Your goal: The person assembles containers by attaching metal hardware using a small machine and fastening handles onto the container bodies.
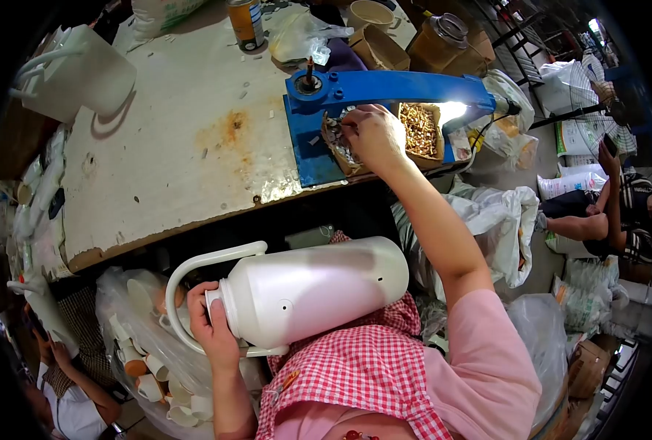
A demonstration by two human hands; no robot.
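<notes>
A white thermos jug shell [326, 290] with a looped handle [175, 293] lies sideways across my lap. My left hand [212, 323] grips it round the neck, thumb on the near side. Small dark holes show in its body. Over the bench, my right hand [373, 136] dips into a small carton of flat grey metal pieces [338, 147], its fingers bent together; anything between the fingertips is too small to make out. Right beside it is a carton of brass-coloured rivets [418, 128]. Both cartons sit by the blue machine [392, 88], under its lit lamp.
The worn white workbench [172, 169] carries a can [246, 26], a plastic bag [304, 37] and another white jug shell [84, 73]. A clear bag of cup-shaped parts [164, 374] stands at lower left. People sit at the left and right edges, near sacks [572, 183].
</notes>
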